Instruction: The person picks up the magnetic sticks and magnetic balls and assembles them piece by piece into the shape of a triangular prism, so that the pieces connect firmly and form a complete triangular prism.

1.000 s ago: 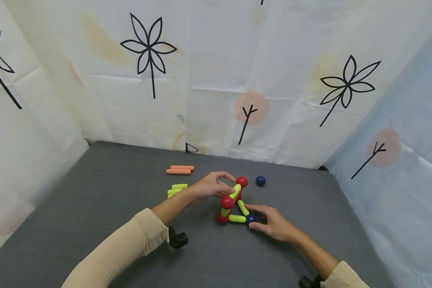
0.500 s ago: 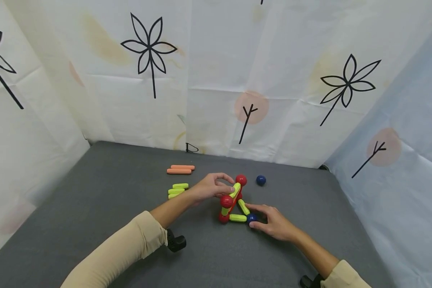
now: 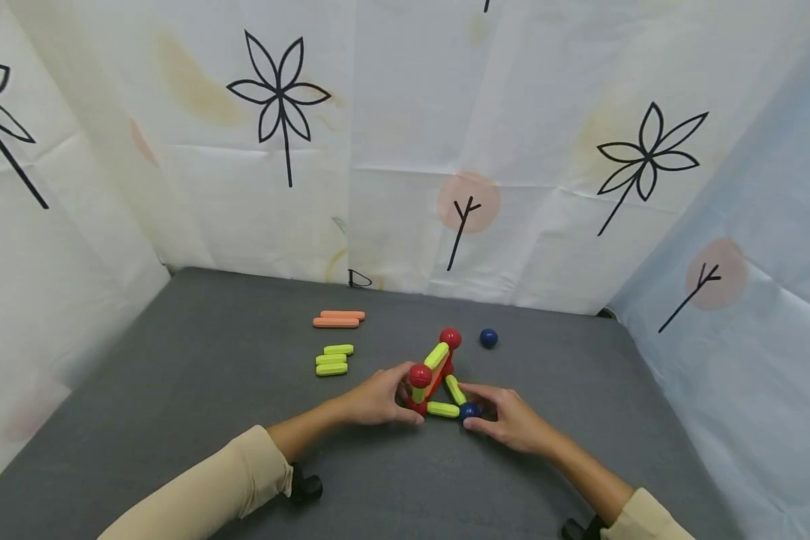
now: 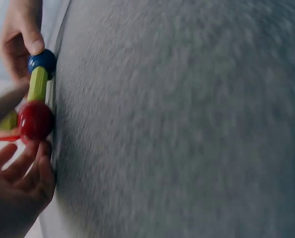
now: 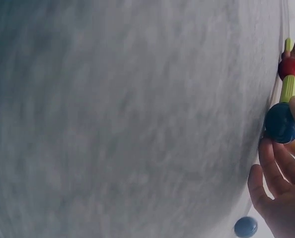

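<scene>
A magnetic-rod frame stands on the dark table, with red balls, yellow-green rods and an orange-red part along one side. My left hand (image 3: 378, 397) has its thumb and fingers around the front lower red ball (image 4: 36, 121). Above it sits an upper red ball (image 3: 420, 375); a rod (image 3: 436, 356) runs from there to the back red ball (image 3: 450, 337). At the right corner, my right hand (image 3: 516, 421) holds a blue ball (image 5: 281, 123) between thumb and fingers. Two rods meet at this ball, one the front rod (image 3: 443, 409) coming from the gripped red ball.
Behind the frame lies a loose blue ball (image 3: 489, 338). Several yellow-green rods (image 3: 331, 360) lie to the left, with two orange rods (image 3: 336, 323) farther back. White patterned cloth (image 3: 405, 150) rises along the table's back and sides.
My left hand has left the upper rod and come down toward me to the front lower red ball. My right hand stays at the blue ball.
</scene>
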A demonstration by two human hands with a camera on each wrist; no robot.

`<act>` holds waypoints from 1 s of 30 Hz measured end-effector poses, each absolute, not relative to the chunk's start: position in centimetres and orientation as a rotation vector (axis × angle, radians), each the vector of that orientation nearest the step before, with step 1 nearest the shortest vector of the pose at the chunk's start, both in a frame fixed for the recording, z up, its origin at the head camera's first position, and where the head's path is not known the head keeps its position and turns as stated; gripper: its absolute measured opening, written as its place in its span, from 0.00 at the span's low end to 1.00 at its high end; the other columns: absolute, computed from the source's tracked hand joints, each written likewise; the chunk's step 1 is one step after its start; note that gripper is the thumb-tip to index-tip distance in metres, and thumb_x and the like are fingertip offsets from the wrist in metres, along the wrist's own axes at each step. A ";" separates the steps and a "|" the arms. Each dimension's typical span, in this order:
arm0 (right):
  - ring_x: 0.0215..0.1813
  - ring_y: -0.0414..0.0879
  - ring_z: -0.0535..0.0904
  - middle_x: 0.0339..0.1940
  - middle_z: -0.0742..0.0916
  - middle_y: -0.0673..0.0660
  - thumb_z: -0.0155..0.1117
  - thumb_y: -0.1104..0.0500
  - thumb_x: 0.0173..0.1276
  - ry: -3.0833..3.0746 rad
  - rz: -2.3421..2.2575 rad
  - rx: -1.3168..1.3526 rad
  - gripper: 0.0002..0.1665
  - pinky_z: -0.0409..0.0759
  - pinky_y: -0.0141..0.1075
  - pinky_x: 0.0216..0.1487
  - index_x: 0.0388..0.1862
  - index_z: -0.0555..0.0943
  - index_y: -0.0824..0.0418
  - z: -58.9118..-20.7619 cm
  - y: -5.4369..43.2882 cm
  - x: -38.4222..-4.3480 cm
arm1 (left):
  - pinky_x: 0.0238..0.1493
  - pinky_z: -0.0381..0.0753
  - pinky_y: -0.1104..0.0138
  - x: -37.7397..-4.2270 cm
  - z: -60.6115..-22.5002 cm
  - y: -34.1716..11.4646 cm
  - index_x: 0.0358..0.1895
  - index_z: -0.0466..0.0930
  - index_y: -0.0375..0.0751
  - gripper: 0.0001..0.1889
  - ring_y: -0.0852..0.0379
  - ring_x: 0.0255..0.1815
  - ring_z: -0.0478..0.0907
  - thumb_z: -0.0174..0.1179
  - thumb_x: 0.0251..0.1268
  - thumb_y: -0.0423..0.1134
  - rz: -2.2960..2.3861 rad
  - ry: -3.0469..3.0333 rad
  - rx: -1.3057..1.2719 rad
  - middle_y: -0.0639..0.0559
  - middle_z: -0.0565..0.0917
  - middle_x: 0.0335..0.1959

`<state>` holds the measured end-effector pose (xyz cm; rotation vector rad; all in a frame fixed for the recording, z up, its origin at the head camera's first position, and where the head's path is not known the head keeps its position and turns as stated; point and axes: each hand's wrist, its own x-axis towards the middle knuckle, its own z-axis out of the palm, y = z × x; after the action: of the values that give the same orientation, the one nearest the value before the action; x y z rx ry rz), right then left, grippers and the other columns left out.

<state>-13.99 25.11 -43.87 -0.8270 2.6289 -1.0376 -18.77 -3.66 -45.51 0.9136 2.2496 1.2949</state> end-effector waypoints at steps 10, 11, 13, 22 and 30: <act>0.37 0.40 0.82 0.41 0.88 0.53 0.63 0.53 0.73 2.706 -1.078 -0.732 0.27 0.80 0.33 0.36 0.62 0.77 0.69 -43.6 25.1 -14.7 | 0.47 0.83 0.61 -20.7 -45.6 -3.6 0.62 0.70 0.38 0.33 0.56 0.42 0.84 0.75 0.54 0.33 1.410 2.378 0.813 0.52 0.82 0.39; 0.38 0.41 0.83 0.42 0.88 0.55 0.64 0.54 0.73 2.742 -1.074 -0.723 0.27 0.79 0.33 0.35 0.62 0.77 0.70 -43.6 25.2 -15.0 | 0.48 0.83 0.60 -21.0 -45.6 -3.5 0.62 0.70 0.38 0.32 0.56 0.43 0.84 0.75 0.54 0.32 1.420 2.393 0.808 0.52 0.83 0.39; 0.38 0.44 0.83 0.46 0.88 0.60 0.64 0.55 0.72 2.796 -1.068 -0.686 0.27 0.80 0.33 0.35 0.63 0.76 0.71 -43.6 25.4 -15.5 | 0.50 0.82 0.58 -21.6 -45.8 -3.4 0.63 0.70 0.37 0.32 0.54 0.45 0.84 0.74 0.55 0.31 1.446 2.416 0.804 0.49 0.85 0.42; 0.45 0.52 0.86 0.58 0.83 0.67 0.66 0.61 0.70 2.790 -1.097 -0.614 0.29 0.83 0.40 0.42 0.66 0.72 0.72 -44.0 24.7 -18.0 | 0.53 0.82 0.57 -22.9 -46.5 -2.5 0.67 0.68 0.35 0.30 0.45 0.58 0.80 0.67 0.61 0.25 1.573 2.392 0.800 0.37 0.82 0.57; 0.49 0.57 0.86 0.56 0.84 0.68 0.65 0.66 0.70 2.792 -1.125 -0.644 0.24 0.83 0.49 0.49 0.62 0.76 0.72 -44.3 24.3 -18.3 | 0.51 0.83 0.58 -21.2 -45.1 -6.4 0.70 0.67 0.38 0.33 0.45 0.61 0.79 0.67 0.62 0.27 1.593 2.457 0.823 0.37 0.80 0.61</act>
<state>-18.33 24.34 -44.27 -0.6441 2.7924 -1.1250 -21.15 -6.41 -45.08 0.8230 2.4575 1.5932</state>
